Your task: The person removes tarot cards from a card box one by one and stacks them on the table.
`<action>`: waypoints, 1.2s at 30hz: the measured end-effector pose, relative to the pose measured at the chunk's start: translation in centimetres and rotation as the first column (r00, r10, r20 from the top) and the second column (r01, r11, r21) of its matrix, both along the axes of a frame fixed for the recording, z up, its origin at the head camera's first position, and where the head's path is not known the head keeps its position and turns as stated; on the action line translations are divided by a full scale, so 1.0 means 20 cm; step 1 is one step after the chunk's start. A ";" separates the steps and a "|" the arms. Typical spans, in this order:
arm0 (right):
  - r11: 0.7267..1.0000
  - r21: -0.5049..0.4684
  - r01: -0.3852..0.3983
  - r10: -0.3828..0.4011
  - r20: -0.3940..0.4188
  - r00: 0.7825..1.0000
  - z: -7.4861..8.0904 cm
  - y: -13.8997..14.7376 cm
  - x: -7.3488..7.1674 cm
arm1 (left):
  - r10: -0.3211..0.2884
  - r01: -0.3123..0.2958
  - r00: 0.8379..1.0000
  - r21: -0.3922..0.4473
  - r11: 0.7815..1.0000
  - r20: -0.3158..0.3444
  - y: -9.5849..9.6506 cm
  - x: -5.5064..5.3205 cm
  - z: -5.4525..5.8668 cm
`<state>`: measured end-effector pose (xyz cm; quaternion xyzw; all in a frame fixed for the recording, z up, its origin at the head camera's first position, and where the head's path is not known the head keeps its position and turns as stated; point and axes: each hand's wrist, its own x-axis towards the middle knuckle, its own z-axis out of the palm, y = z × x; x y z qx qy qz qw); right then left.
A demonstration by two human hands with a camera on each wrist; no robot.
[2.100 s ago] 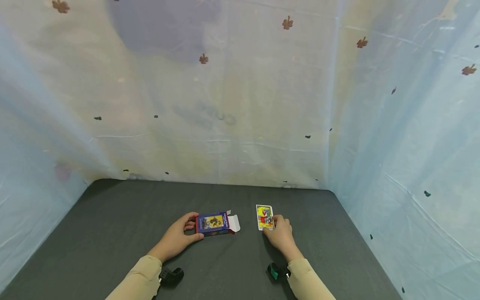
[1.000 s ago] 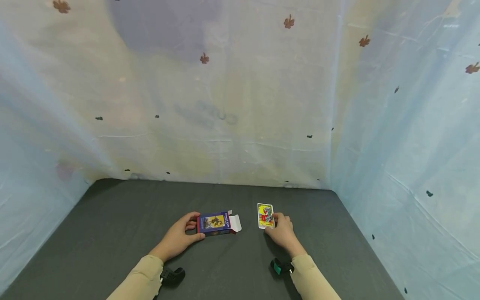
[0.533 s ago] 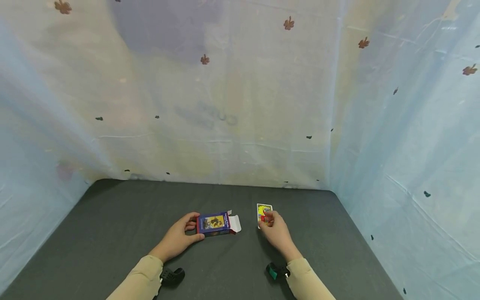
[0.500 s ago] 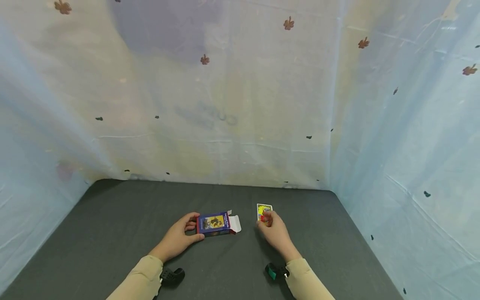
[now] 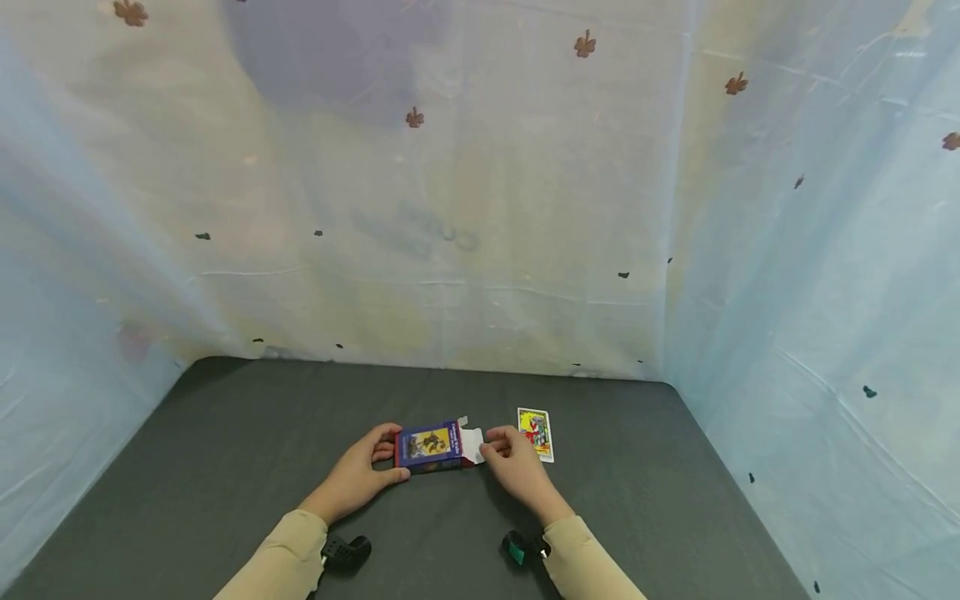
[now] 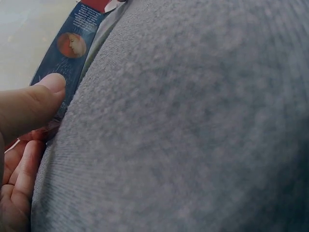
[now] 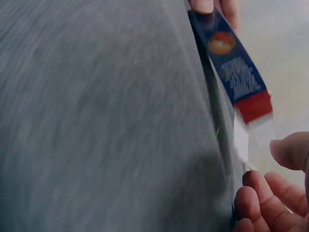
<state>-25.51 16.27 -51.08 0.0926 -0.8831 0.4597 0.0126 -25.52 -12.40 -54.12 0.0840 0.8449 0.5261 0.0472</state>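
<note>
My left hand (image 5: 358,472) grips the left end of a blue and red card box (image 5: 431,444), thumb along the near side. The box lies on its side on the table, its picture face up and its white end flap (image 5: 472,446) opened toward the right. My right hand (image 5: 519,472) is at that flap; in the right wrist view the thumb (image 7: 289,151) and fingers stand apart near the flap's tip. Just behind the right hand lies a white-bordered picture card (image 5: 536,429), yellow and red, partly covered by the hand. The left wrist view shows the left thumb (image 6: 48,92) pressing the box's printed side.
A dark grey cloth-covered table (image 5: 300,400) lies under everything. Pale printed curtains (image 5: 480,250) rise at the back and both sides. Black wrist devices show at the left wrist (image 5: 347,553) and right wrist (image 5: 521,547).
My right hand has let go of the picture card and moved left to the box's white flap. The card stays on the table. The left hand and the box have hardly moved.
</note>
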 end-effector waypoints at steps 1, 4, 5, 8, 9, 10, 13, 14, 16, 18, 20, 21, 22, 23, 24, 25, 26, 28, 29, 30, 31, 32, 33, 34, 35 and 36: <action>1.000 -0.002 -0.005 0.005 0.003 1.000 0.00 -0.01 0.00 | 0.000 0.000 1.000 0.000 1.000 -0.003 0.00 0.00 0.00; 1.000 -0.006 -0.018 0.018 0.007 1.000 0.01 -0.05 0.00 | 0.006 -0.006 1.000 0.001 1.000 -0.002 0.00 0.00 0.00; 1.000 -0.008 -0.018 0.018 0.011 1.000 0.01 -0.07 0.00 | 0.007 -0.007 1.000 0.003 1.000 -0.002 0.01 0.00 0.00; 1.000 0.007 0.014 -0.014 -0.004 1.000 0.01 -0.10 0.00 | 0.011 -0.011 1.000 0.008 1.000 0.006 0.01 0.00 0.00; 0.999 0.014 0.038 -0.038 -0.015 0.999 0.01 -0.11 0.01 | 0.011 -0.011 1.000 0.008 1.000 0.006 0.01 0.00 0.00; 0.998 0.017 0.067 -0.066 -0.030 0.997 0.01 -0.11 0.01 | 0.011 -0.011 1.000 0.010 1.000 0.010 0.01 0.00 0.00; 0.989 0.020 0.147 -0.145 -0.089 0.986 0.02 -0.12 0.01 | 0.009 -0.009 1.000 0.014 1.000 0.014 0.01 0.00 0.00; 0.986 0.014 0.164 -0.161 -0.103 0.982 0.03 -0.12 0.01 | 0.009 -0.009 1.000 0.017 1.000 0.015 0.01 0.00 0.00; 0.986 0.005 0.169 -0.167 -0.124 0.978 0.03 -0.12 0.01 | 0.010 -0.011 1.000 0.020 1.000 0.014 0.01 0.00 0.00; 0.989 0.013 0.150 -0.147 -0.123 0.981 0.04 -0.11 0.01 | 0.011 -0.011 1.000 0.020 1.000 0.011 0.01 0.00 0.00; 0.992 0.022 0.121 -0.119 -0.099 0.988 0.03 -0.11 0.01 | 0.012 -0.012 1.000 0.018 1.000 0.009 0.01 0.00 0.00; 0.994 0.024 0.104 -0.102 -0.086 0.991 0.03 -0.11 0.02 | 0.011 -0.012 1.000 0.016 1.000 0.009 0.00 0.00 0.00; 0.996 0.025 0.088 -0.086 -0.070 0.994 0.03 -0.10 0.02 | 0.012 -0.012 1.000 0.014 1.000 0.010 0.01 0.00 0.00; 0.997 0.025 0.073 -0.071 -0.058 0.996 0.02 -0.10 0.02 | 0.011 -0.011 1.000 0.011 1.000 0.008 0.01 0.00 0.00; 0.998 0.028 0.063 -0.061 -0.043 0.997 0.02 -0.10 0.02 | 0.010 -0.010 1.000 0.009 1.000 0.007 0.01 0.00 0.01; 0.998 0.024 0.050 -0.049 -0.032 0.998 0.02 -0.10 0.03 | 0.010 -0.010 1.000 0.007 1.000 0.006 0.01 0.00 0.01; 0.999 0.021 0.038 -0.037 -0.024 0.999 0.02 -0.11 0.03 | 0.009 -0.009 1.000 0.005 1.000 0.006 0.01 0.00 0.01; 1.000 0.014 0.018 -0.017 -0.006 1.000 0.02 -0.11 0.03 | 0.008 -0.008 1.000 0.005 1.000 0.005 0.01 0.00 0.01; 1.000 0.009 0.009 -0.009 0.002 1.000 0.01 -0.12 0.02 | 0.007 -0.007 1.000 0.005 1.000 0.004 0.01 0.00 0.01; 1.000 0.001 0.003 -0.003 0.011 1.000 0.01 -0.12 0.02 | 0.006 -0.006 1.000 0.004 1.000 0.003 0.01 0.00 0.01; 1.000 -0.009 -0.005 0.005 0.016 1.000 0.01 -0.13 0.02 | 0.005 -0.005 1.000 0.002 1.000 0.001 0.01 0.00 0.00; 1.000 -0.016 -0.010 0.011 0.022 1.000 0.01 -0.13 0.01 | 0.004 -0.004 1.000 0.003 1.000 -0.002 0.01 0.00 0.00; 1.000 -0.023 -0.016 0.016 0.029 0.999 0.00 -0.13 0.01 | 0.004 -0.004 1.000 0.002 1.000 -0.005 0.01 0.00 0.00; 0.999 -0.031 -0.020 0.021 0.036 0.999 0.00 -0.13 0.01 | 0.001 -0.001 1.000 0.001 1.000 -0.008 0.00 0.00 0.01; 0.999 -0.038 -0.022 0.024 0.042 0.999 0.00 -0.13 0.00 | 0.000 0.000 1.000 0.002 1.000 -0.013 0.00 0.00 0.01; 0.998 -0.049 -0.027 0.029 0.051 0.998 -0.01 -0.13 0.00 | -0.002 0.002 1.000 0.004 1.000 -0.017 0.00 0.01 0.01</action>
